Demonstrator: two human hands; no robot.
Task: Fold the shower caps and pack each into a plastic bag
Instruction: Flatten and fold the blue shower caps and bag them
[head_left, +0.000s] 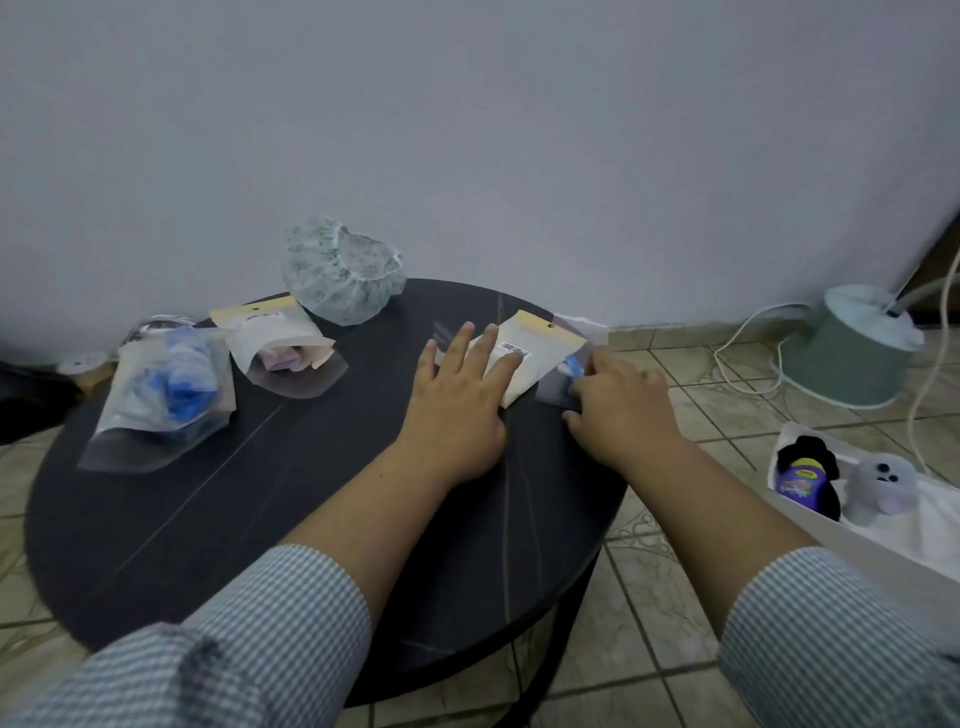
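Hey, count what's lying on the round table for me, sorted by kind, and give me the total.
Plastic bags with a cap inside: 3, blue-filled bag, pink-filled bag, bag under the hands
Loose shower caps: 1, green-patterned cap
Total: 4

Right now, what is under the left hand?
The left hand lies flat on a plastic bag with a barcode label. Something blue shows at its open end; the rest is covered.
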